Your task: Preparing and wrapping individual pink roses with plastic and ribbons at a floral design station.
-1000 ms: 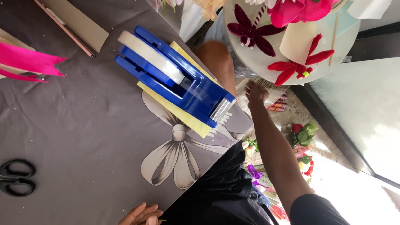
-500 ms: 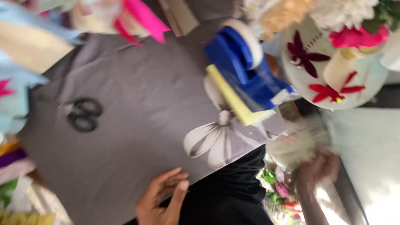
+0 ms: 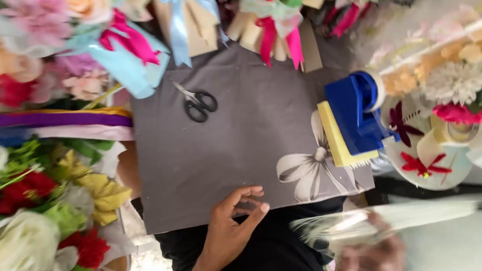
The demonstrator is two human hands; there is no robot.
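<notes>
Grey cloth, matte and flat, covers the table (image 3: 237, 153); a pale printed bow sits at its near right corner; the left hand (image 3: 229, 231) rests on the near hem, fingers (image 3: 254, 208) loosely curled and apart, clamped on nothing. The right hand (image 3: 370, 255) is low right, heavily blurred; it appears to carry a translucent, glossy sheet of wrapping film (image 3: 379, 219) off the table's near right edge; whether its fingers pinch it I cannot tell. Judgement: film this limp handles best held taut, with the left hand pinning the cloth so nothing drags. Small black-handled steel scissors (image 3: 197, 104) lie closed at the far side, well apart from both hands; a blue plastic tape dispenser (image 3: 356, 112) with a yellow base stands at the right edge; soft artificial flowers (image 3: 32, 232) and satin ribbons (image 3: 45, 119) crowd round.
</notes>
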